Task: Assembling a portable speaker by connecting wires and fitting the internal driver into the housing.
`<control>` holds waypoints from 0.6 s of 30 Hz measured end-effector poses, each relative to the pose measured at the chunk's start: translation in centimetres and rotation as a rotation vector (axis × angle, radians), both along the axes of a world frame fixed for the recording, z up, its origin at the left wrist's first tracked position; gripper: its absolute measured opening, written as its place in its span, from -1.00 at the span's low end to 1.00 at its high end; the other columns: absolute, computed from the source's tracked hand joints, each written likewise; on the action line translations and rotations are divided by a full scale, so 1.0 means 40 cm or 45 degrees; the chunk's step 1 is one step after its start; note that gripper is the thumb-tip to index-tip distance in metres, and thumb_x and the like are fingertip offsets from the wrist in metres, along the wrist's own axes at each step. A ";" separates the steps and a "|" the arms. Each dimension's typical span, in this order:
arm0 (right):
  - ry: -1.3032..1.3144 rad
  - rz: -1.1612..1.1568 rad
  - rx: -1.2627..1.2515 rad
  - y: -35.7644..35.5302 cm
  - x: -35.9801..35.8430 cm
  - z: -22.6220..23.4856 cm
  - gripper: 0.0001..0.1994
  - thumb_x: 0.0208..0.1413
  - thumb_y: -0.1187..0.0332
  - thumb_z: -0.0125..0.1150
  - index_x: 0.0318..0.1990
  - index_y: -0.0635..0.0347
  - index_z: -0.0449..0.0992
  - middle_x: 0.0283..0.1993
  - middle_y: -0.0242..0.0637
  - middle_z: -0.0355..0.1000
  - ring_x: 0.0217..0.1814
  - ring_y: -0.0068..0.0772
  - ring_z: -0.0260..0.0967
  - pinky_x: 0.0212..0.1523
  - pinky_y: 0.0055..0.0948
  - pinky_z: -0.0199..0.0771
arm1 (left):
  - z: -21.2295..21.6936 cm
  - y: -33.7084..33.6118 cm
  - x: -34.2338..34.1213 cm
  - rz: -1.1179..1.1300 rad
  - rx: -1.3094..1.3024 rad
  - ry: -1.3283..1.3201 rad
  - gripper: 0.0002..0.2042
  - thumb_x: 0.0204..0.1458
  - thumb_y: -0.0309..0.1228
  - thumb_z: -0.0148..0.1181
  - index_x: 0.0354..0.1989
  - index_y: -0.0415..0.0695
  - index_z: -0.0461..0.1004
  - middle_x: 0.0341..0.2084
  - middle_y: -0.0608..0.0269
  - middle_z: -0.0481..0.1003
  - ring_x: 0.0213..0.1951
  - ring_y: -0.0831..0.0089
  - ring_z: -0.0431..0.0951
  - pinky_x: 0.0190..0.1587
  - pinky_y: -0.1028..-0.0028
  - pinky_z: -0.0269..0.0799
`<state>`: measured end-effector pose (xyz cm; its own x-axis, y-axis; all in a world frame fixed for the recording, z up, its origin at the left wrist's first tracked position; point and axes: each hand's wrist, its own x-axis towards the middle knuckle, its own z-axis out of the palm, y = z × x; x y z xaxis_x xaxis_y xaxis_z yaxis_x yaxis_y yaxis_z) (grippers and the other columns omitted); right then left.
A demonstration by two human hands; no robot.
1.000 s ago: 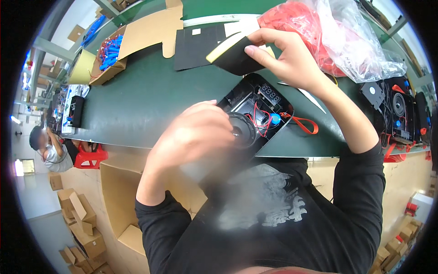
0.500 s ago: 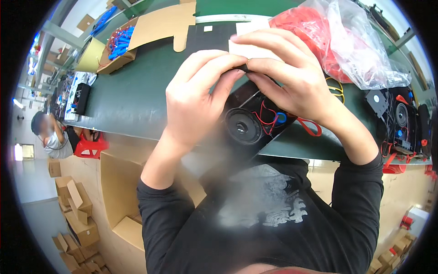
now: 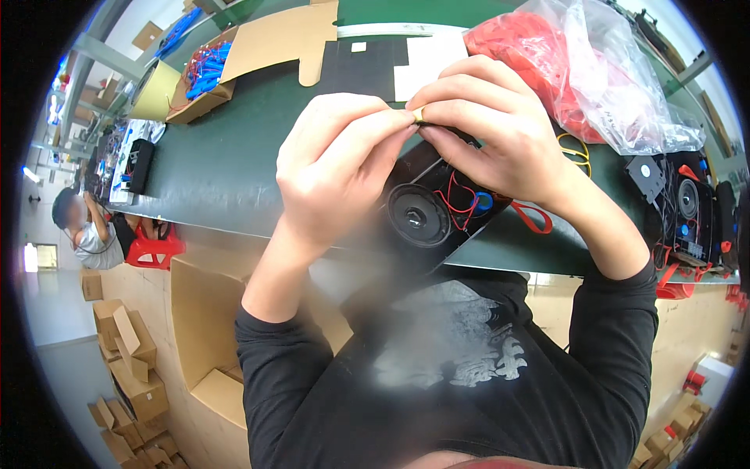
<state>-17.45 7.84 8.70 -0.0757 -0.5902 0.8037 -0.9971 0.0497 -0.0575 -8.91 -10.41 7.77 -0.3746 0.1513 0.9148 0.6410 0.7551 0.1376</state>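
My left hand (image 3: 328, 168) and my right hand (image 3: 500, 129) meet above the bench, fingertips pinched together. Between them is a small pale yellow piece (image 3: 419, 116), mostly covered by the fingers, so its kind does not show. Below the hands lies a black speaker box (image 3: 449, 246), tilted on the bench, with a round black speaker (image 3: 419, 216). Red wires (image 3: 455, 199) and a blue ring-like part (image 3: 483, 202) sit beside the speaker. Beyond my fingers are a black sheet (image 3: 355, 78) bearing a small pale square and a white sheet (image 3: 426, 66).
A clear bag of red material (image 3: 539, 66) lies at the back right. Another speaker unit (image 3: 687, 199) stands far right. At the back left, a cardboard box (image 3: 205, 102) holds blue wired parts. An open carton (image 3: 199, 328) stands below the bench edge; a person sits far left.
My right hand has shifted slightly down, uncovering more of the white and black sheets. A dark bit showed between my fingertips before; now the pale yellow piece shows there.
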 end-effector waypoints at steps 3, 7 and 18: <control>-0.006 -0.018 0.012 -0.005 -0.009 0.003 -0.83 -0.13 0.47 0.36 -0.32 0.16 0.55 -0.18 -0.39 0.52 -0.10 -0.27 0.43 -0.08 -0.30 0.45 | -0.005 -0.010 0.006 -0.002 0.051 -0.056 -0.82 -0.20 -0.64 0.41 -0.38 -0.20 0.60 -0.42 0.23 0.52 -0.40 0.37 0.53 -0.34 0.45 0.49; -0.084 -0.009 -0.011 -0.018 -0.050 0.004 -0.83 -0.08 0.51 0.33 -0.28 0.20 0.55 -0.11 -0.32 0.53 -0.04 -0.21 0.45 -0.05 -0.30 0.46 | -0.022 -0.042 0.016 -0.257 0.579 -0.422 -0.87 -0.04 -0.65 0.34 -0.31 -0.26 0.55 -0.37 0.25 0.51 -0.33 0.50 0.51 -0.26 0.51 0.46; -0.206 -0.245 0.037 -0.039 -0.217 -0.056 -0.84 0.08 0.43 0.30 -0.20 0.28 0.56 -0.02 -0.25 0.52 0.05 -0.20 0.44 0.03 -0.34 0.44 | -0.100 -0.157 0.025 -0.561 1.242 -0.665 -0.86 0.23 -0.50 0.12 -0.10 -0.25 0.48 -0.15 0.19 0.49 -0.17 0.45 0.51 -0.10 0.44 0.41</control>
